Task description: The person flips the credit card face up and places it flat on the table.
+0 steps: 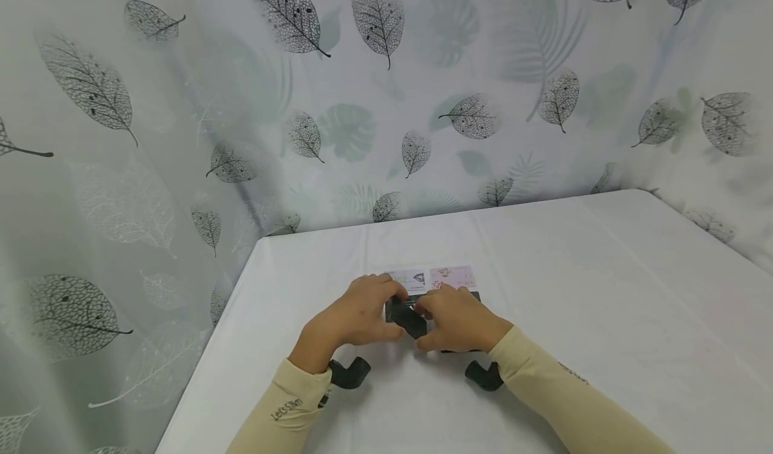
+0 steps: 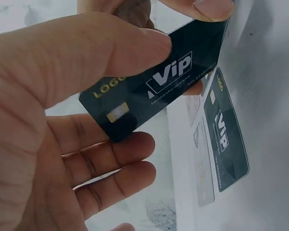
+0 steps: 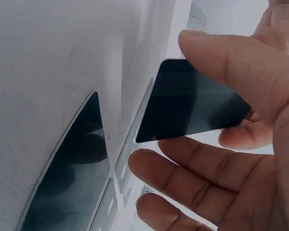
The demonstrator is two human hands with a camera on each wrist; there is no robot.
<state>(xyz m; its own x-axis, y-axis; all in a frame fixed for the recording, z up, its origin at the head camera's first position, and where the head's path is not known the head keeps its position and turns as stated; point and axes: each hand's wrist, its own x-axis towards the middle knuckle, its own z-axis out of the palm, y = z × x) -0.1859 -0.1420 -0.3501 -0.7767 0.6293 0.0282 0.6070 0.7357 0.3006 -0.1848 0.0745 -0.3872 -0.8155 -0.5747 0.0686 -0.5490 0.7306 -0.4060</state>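
Note:
Both hands hold one dark VIP card [image 2: 183,67] between them, raised over the table. My left hand [image 1: 365,310] pinches it, thumb flat across the printed face beside the gold LOGO lettering, with the lower fingers spread below. The right hand [image 1: 461,320] pinches the other end, its thumb [image 2: 212,9] at a corner. In the right wrist view the plain dark side of the card [image 3: 183,101] shows. Beneath lies another VIP card [image 2: 226,130], face up, and a dark glossy card [image 3: 70,168] lies nearer the right hand.
Behind the hands, a white card [image 1: 412,279] and a pink card [image 1: 453,277] lie side by side on the white tabletop [image 1: 543,259]. Black curved pieces [image 1: 351,373] show beside the wrists. A leaf-patterned curtain [image 1: 392,105] hangs along the table's back and sides.

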